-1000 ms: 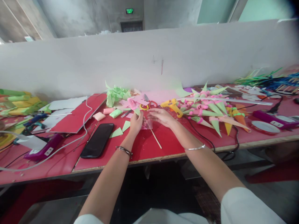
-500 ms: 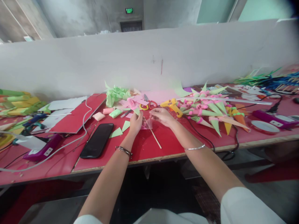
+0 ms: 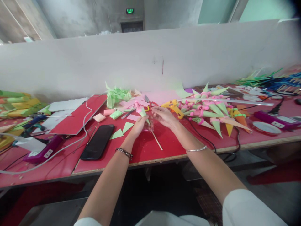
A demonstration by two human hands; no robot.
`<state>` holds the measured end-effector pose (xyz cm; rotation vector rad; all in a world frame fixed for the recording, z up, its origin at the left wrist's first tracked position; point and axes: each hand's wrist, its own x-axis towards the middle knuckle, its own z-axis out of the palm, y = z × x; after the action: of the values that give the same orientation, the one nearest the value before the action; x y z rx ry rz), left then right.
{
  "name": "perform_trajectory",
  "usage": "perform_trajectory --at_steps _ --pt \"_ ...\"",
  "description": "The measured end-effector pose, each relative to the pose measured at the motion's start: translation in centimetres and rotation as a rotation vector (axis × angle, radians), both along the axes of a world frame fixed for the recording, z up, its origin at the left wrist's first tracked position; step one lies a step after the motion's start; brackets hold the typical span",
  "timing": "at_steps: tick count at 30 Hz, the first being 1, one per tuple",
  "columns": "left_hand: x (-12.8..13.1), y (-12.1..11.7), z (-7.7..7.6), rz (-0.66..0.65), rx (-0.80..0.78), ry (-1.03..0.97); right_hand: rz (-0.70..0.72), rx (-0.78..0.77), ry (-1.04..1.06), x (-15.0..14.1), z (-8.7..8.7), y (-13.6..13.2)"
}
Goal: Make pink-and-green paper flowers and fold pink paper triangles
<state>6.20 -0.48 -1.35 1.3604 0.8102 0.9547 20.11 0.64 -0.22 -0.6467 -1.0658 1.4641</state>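
My left hand (image 3: 139, 126) is closed on a small paper cone (image 3: 143, 116), pale green with a crumpled pink top, tilted over the table. To its right, my right hand (image 3: 164, 116) has its fingers bent together in a pinch. Whatever it may hold is too small to make out. Beneath the hands lies a clear plastic piece (image 3: 148, 126), partly hidden, with a thin wooden stick (image 3: 157, 141) leading toward the table's front edge. Just beyond the fingers are scissors (image 3: 147, 108) with a yellow handle, partly covered, and a yellow glue gun (image 3: 172, 106).
A black phone (image 3: 97, 142) and green paper pieces (image 3: 122, 131) lie left of my hands. Pink and green paper cones (image 3: 211, 110) are heaped at the right, beside a white dish (image 3: 266, 128). A white cable (image 3: 86, 125) crosses the left side; a white partition (image 3: 131, 66) stands behind.
The paper cone has turned and shifted slightly right in my left hand, so more of its green part shows. My right hand has moved a little, its fingers still bent together.
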Motion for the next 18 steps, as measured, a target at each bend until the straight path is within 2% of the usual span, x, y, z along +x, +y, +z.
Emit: perform_trajectory --at_steps 7,18 --pt "0.1 -0.2 0.1 -0.048 -0.004 0.085 0.005 0.036 0.057 -0.1 0.2 0.0" --pt "0.2 -0.3 -0.2 -0.065 0.087 0.187 -0.024 0.178 -0.078 -1.1 -0.3 -0.2"
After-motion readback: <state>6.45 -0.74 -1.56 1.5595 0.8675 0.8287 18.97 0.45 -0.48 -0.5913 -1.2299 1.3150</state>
